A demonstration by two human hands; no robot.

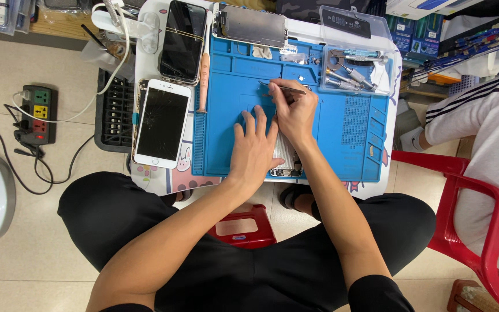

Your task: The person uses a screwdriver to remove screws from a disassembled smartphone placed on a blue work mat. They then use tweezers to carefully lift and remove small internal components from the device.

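An opened phone body lies on a blue work mat on a small white table. My left hand rests flat on the phone body and the mat, fingers spread, holding it down. My right hand is closed on thin metal tweezers, whose length sticks out to the left above my knuckles. My hands hide most of the phone body; only its lower end shows.
A white phone with a cracked screen and a black phone lie at the left. A detached screen panel and a clear box of tools sit at the back. A power strip lies on the floor; another person sits on a red chair at right.
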